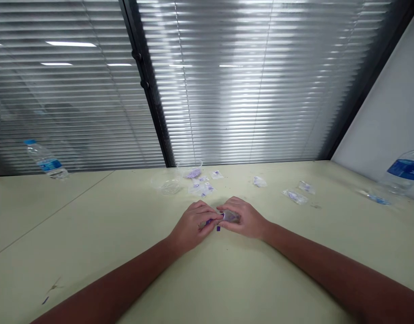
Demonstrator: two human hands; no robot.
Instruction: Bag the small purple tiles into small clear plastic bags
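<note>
My left hand and my right hand meet over the middle of the table. Curled in the right hand is a small greyish see-through plastic bag, its near end facing left. The left fingertips reach to that end and also close around a small purple piece, partly hidden by the fingers. Just below the fingertips, a tiny dark purple square lies on the table. What exactly the bag contains is too small to tell.
Beyond my hands stand a clear tub with purple bits and a round clear lid. Small clear packets lie to the right. Water bottles stand at far left and far right. Scraps lie near left.
</note>
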